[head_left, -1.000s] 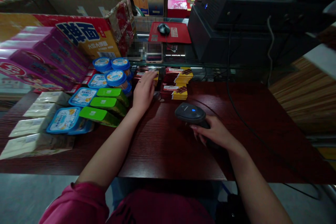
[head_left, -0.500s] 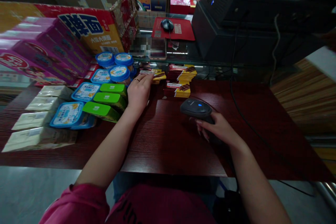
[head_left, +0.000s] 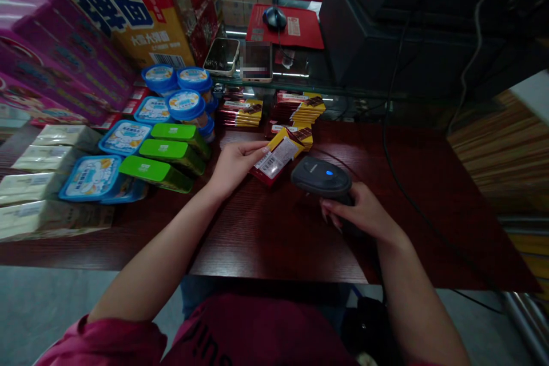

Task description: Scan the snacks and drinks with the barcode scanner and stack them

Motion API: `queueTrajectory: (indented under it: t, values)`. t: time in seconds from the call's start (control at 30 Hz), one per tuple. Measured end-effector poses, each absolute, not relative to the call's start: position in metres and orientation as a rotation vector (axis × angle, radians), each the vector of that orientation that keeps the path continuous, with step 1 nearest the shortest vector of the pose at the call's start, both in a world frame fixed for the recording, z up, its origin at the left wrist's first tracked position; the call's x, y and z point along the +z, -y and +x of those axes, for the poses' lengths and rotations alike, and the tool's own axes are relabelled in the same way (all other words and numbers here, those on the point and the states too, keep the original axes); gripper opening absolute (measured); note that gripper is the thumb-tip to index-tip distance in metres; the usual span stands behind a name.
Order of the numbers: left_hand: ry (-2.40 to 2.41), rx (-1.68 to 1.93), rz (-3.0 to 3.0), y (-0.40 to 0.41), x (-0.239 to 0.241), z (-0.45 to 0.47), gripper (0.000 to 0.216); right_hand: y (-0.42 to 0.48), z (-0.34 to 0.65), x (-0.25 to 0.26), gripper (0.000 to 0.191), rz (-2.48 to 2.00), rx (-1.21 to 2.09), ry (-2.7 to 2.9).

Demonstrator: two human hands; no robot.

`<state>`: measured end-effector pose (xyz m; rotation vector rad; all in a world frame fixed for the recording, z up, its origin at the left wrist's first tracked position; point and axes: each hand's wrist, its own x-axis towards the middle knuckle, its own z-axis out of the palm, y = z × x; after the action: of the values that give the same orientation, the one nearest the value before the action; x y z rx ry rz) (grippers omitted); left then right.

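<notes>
My left hand point(head_left: 237, 167) pinches a red and yellow chocolate bar point(head_left: 278, 158) by its left end, with the barcode side turned up. Wrapped around the handle of a black barcode scanner point(head_left: 321, 176) is my right hand point(head_left: 359, 210); a blue light glows on the scanner's top. The scanner's head points left, close to the bar's right side. Behind the held bar lie stacks of similar chocolate bars: one at the left point(head_left: 241, 112), one at the right point(head_left: 300, 107), and a partly covered one point(head_left: 305, 135) nearer.
Left on the dark wooden counter point(head_left: 266, 240) stand green boxes point(head_left: 165, 151), blue-lidded tubs point(head_left: 128, 138), pale packs point(head_left: 47, 171) and purple boxes point(head_left: 64, 57). Behind them is a large carton point(head_left: 128, 17). Phones and a mouse point(head_left: 274, 18) rest on the glass shelf. A cable hangs at right.
My left hand has moved from the left chocolate stack toward me and right, now with a bar in it. The scanner has stayed nearly in place. The view has tilted down slightly.
</notes>
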<state>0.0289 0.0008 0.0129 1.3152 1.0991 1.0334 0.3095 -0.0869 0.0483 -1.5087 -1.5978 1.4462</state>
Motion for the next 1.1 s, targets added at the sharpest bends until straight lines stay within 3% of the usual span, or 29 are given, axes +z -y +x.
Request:
queueTrajectory:
  t: [0.4, 0.67, 0.83, 0.97, 1.1]
  values:
    - [-1.067, 0.931, 1.235, 0.006, 0.013, 0.043, 0.042, 0.09, 0.299, 0.05, 0.018, -1.449, 1.152, 1.826]
    - [-1.164, 0.976, 1.261, 0.004, 0.008, 0.044, 0.029, 0.091, 0.3, 0.046, 0.022, -1.487, 1.185, 1.805]
    - [-1.091, 0.94, 1.216, 0.005, 0.007, 0.044, 0.033, 0.091, 0.299, 0.048, 0.022, -1.493, 1.206, 1.789]
    - [-1.073, 1.169, 1.377, 0.008, 0.018, 0.041, 0.041, 0.09, 0.301, 0.05, 0.024, -1.49, 1.253, 1.776]
    - [-1.133, 1.523, 1.778, 0.002, 0.031, 0.04, 0.033, 0.089, 0.301, 0.05, 0.021, -1.441, 1.288, 1.791]
